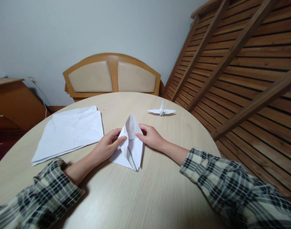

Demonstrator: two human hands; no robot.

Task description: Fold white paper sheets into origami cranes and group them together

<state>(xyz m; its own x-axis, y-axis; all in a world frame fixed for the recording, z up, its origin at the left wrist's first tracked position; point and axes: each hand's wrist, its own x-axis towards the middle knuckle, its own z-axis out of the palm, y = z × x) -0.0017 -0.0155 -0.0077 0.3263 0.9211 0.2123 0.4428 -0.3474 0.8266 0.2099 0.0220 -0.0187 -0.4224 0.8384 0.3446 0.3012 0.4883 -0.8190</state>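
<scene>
A partly folded sheet of white paper stands between my hands near the middle of the table, its upper flap raised to a point and its lower corner towards me. My left hand grips its left edge, thumb on the front face and fingers behind. On the right edge, my right hand pinches it the same way, with the fingers partly hidden behind the paper. A finished white paper crane sits beyond my right hand, wings spread.
A stack of white paper sheets lies on the left of the round wooden table. Behind the table stands a padded headboard. Slatted wooden boards lean at the right, and a brown cabinet is at the left.
</scene>
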